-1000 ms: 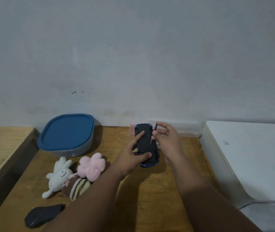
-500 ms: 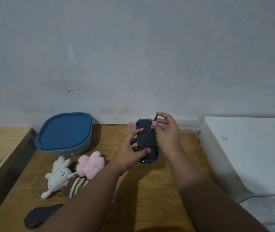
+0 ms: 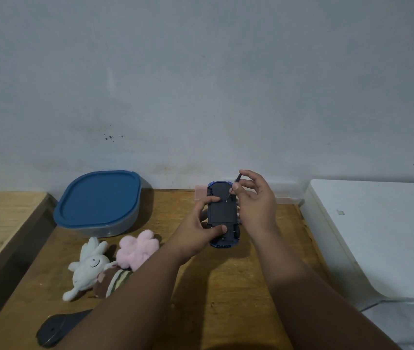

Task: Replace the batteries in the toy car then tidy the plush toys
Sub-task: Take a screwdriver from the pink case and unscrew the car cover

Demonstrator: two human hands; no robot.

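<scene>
Now left hand [image 3: 195, 231] clamps upturned toy car [image 3: 222, 213] — right hand [image 3: 256, 203] pinches screwdriver [image 3: 233, 189] above.

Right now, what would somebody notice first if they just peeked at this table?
Probably the two hands in the middle: the left hand holds an upside-down toy car while the right hand pokes a thin screwdriver at its underside. Next, the plush toys clustered at the left, in front of a blue-lidded container.

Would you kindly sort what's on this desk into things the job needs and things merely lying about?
Belongs to the job:
toy car
screwdriver
white plush
pink plush
striped plush

Lying about:
lidded blue container
dark object
white appliance
</scene>
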